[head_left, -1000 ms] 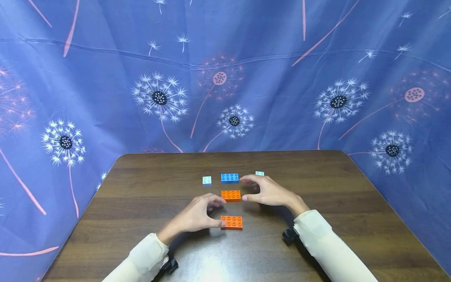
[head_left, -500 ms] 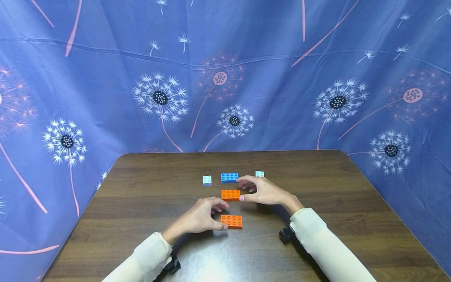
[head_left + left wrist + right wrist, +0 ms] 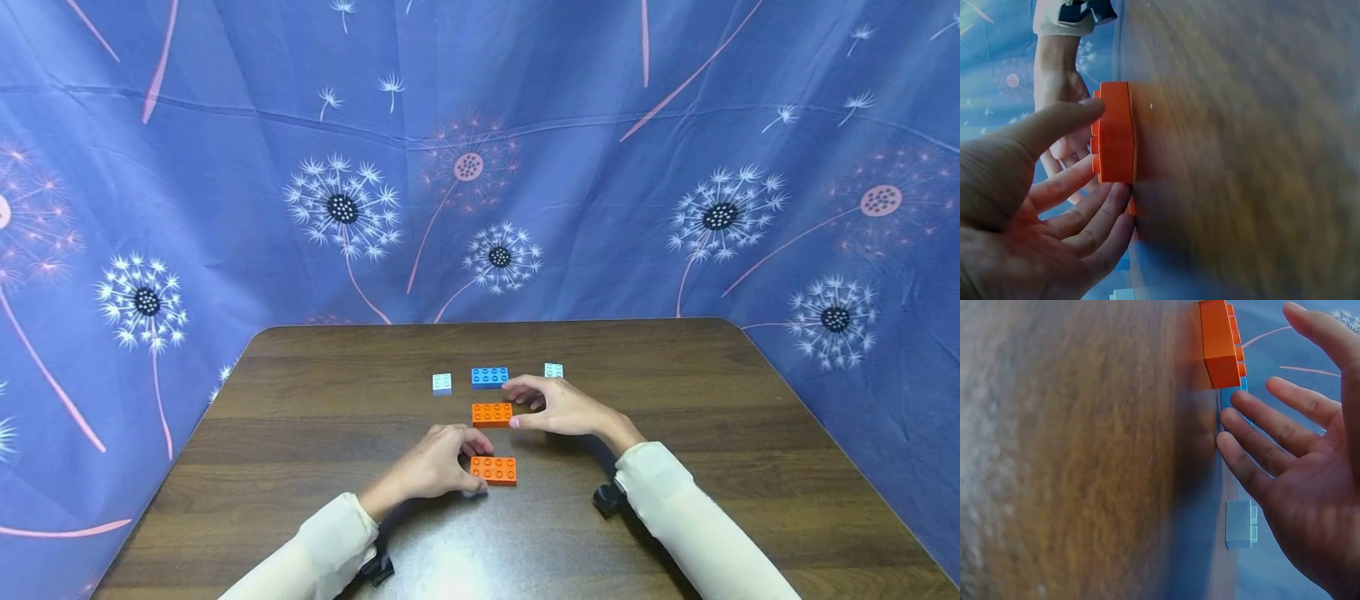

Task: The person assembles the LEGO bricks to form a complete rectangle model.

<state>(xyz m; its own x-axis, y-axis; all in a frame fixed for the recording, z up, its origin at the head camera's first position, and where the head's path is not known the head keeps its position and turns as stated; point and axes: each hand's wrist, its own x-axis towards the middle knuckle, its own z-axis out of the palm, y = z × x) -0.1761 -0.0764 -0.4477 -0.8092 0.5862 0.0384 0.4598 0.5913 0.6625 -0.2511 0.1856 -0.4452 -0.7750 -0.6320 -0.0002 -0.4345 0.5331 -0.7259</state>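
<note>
Wooden table [image 3: 675, 367]. Left hand [image 3: 435, 462], right hand [image 3: 568, 408]: both loosely spread. Near orange brick [image 3: 495, 472] on table at left thumb and fingers, contact unclear; far orange brick [image 3: 492, 415] beside right thumb. Blue brick [image 3: 489, 377] beyond, between two pale bricks [image 3: 442, 382].

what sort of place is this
Probably an indoor tabletop play or filming spot: a wood-look table, a blue dandelion-print cloth hanging behind it, and a few toy bricks set out on top.

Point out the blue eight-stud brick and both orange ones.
Blue eight-stud brick [image 3: 490, 376]: head view, studded top.
Nearer orange eight-stud brick [image 3: 493, 468]: head view, studded top.
Farther orange eight-stud brick [image 3: 492, 413]: head view, studded top.
</note>
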